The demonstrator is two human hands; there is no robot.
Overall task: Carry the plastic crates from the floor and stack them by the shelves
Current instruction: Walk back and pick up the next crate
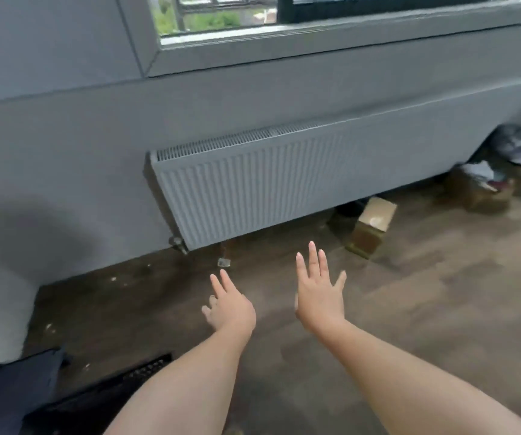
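We look at a grey wall filling most of the view, with a window at the top and bare brown floor below it. A long radiator hangs on the wall, clear of the floor. Off to the right a heap of clutter sits against the wall, blurred, so we cannot say what it is made of. Just under the radiator's right end stands a small cardboard box. Down in the lower left corner we catch a dark slotted edge that could be a crate, though too little shows to be sure; no crate is plainly in sight, nor any shelves. Both arms reach forward over open floor. The left hand is released, fingers straight, holding nothing. The right hand is spread wide, also empty. We judge the hands are out between loads, ready to reach for the next crate.
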